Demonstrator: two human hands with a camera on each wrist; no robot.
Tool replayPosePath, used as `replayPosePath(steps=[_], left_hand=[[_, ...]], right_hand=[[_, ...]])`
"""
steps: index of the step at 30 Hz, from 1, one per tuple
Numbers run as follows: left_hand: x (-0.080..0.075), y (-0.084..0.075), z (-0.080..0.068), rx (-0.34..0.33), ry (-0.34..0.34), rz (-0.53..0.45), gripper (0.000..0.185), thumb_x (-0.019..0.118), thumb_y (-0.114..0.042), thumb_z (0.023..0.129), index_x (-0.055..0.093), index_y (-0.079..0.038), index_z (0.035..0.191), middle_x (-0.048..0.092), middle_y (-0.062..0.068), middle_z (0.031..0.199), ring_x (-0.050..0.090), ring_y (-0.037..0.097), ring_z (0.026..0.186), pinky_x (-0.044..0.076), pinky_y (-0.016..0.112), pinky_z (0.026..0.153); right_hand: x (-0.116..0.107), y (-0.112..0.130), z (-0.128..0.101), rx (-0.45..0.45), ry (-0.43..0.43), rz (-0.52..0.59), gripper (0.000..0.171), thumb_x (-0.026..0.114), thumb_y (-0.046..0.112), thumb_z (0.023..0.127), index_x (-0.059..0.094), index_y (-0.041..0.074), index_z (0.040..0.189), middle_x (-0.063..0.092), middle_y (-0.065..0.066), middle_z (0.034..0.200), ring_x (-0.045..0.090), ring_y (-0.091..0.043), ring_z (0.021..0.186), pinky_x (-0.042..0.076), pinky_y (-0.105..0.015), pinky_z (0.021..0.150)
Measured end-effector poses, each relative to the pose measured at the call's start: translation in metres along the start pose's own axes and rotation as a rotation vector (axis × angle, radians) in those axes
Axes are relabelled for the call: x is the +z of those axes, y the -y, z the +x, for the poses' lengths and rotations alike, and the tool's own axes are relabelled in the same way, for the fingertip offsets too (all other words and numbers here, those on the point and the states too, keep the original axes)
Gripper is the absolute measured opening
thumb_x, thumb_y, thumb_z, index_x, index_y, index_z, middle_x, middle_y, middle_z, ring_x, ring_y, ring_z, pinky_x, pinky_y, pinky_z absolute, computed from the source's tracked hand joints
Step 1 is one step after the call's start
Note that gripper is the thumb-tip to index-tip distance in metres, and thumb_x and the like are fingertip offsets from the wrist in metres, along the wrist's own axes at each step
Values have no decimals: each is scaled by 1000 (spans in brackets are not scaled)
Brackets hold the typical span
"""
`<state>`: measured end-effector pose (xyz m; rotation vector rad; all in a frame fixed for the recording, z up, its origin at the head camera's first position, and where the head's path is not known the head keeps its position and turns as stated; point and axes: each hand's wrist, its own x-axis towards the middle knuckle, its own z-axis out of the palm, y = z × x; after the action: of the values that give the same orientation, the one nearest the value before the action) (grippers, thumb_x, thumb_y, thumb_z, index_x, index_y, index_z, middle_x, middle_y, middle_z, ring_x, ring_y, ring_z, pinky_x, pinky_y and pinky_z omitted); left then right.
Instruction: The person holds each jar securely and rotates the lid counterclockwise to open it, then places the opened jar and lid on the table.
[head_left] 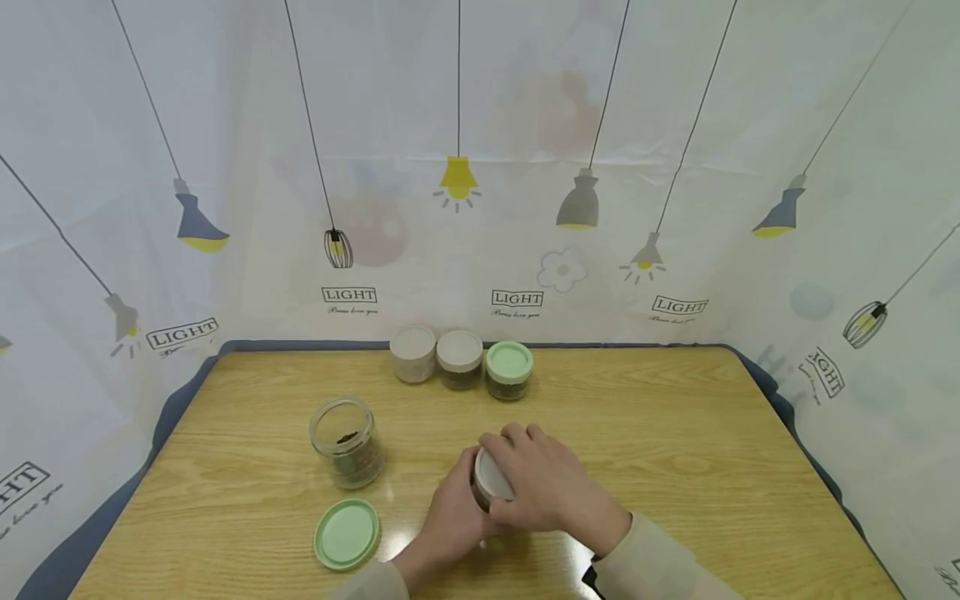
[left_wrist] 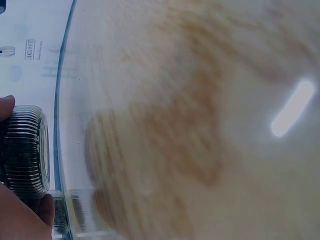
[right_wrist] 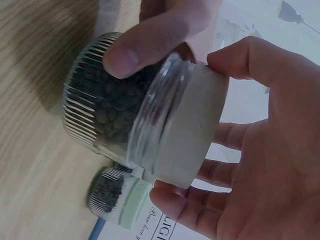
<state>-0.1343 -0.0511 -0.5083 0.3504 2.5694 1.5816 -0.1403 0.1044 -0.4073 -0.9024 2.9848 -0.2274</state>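
- Both hands meet near the table's (head_left: 675, 433) front edge: left hand (head_left: 450, 517) grips a ribbed glass jar (right_wrist: 100, 110), right hand (head_left: 543, 483) cups its beige lid (right_wrist: 192, 125).
- Risk: a slipping grip could tip the jar, scattering its dark contents.

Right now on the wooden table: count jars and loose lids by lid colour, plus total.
Glass jars with beige lids: 3, two at the back, one held by the left hand and right hand, its beige lid.
Glass jar with green lid: 1
Open glass jar, no lid: 1
Loose green lid: 1
Total: 5 jars, 1 loose lid.
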Motion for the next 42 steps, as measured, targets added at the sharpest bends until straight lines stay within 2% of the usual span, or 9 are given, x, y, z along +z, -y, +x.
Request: replayPosePath(steps=[5, 11, 18, 23, 27, 32, 37, 42], left_hand=[[-2, 1, 0, -12, 14, -22, 91, 86, -41, 67, 40, -13, 140, 57, 6, 134, 57, 22, 121, 47, 45, 101], [-4, -1, 1, -5, -7, -26, 92, 89, -45, 62, 43, -15, 136, 60, 1, 128, 57, 18, 118, 47, 41, 101], [-10, -2, 1, -7, -6, -48, 92, 89, -44, 64, 42, -18, 138, 57, 0, 133, 56, 19, 121, 46, 42, 101], [-15, -1, 1, -28, 12, -80, 91, 88, -44, 65, 40, -23, 139, 56, -3, 134, 56, 17, 120, 47, 41, 101], [-19, -1, 3, -68, -20, -50, 91, 89, -47, 62, 41, -25, 136, 57, -4, 131, 57, 16, 119, 47, 41, 100], [-26, -1, 6, -103, -81, -2, 89, 90, -46, 61, 43, -25, 133, 58, -1, 129, 57, 20, 119, 48, 44, 99], [-34, -1, 8, -114, -144, 43, 89, 90, -45, 62, 43, -21, 133, 59, 4, 130, 57, 24, 120, 47, 48, 101], [-41, -1, 9, -119, -182, 76, 94, 90, -48, 60, 42, -19, 135, 60, 5, 130, 58, 24, 120, 47, 48, 102]], right_hand=[[-8, 0, 2, 4, -21, 13, 62, 63, 43, 78, 51, 20, 134, 58, -8, 119, 55, -25, 99, 51, -41, 78], [-21, 1, 3, 12, -92, 16, 60, 56, 48, 85, 51, 17, 136, 58, -12, 122, 57, -31, 110, 51, -45, 88], [-25, 1, 3, 81, -95, 59, 61, 50, 55, 88, 52, 17, 135, 59, -10, 116, 57, -26, 105, 51, -41, 81], [-26, -1, 4, 133, -113, 69, 69, 50, 70, 86, 54, 17, 131, 61, -7, 114, 59, -24, 98, 51, -41, 78], [-29, -3, 4, 148, -128, 82, 78, 53, 77, 80, 54, 16, 130, 62, -6, 117, 60, -24, 100, 51, -42, 79], [-32, -6, 3, 122, -162, 91, 83, 61, 74, 76, 51, 15, 133, 61, -7, 119, 60, -23, 100, 51, -41, 78], [-31, -9, 2, 97, -197, 91, 81, 66, 70, 75, 51, 15, 133, 61, -8, 120, 59, -22, 100, 51, -39, 77], [-29, -12, -1, 97, -197, 106, 79, 69, 65, 75, 50, 17, 134, 59, -8, 120, 58, -23, 101, 52, -40, 79]])
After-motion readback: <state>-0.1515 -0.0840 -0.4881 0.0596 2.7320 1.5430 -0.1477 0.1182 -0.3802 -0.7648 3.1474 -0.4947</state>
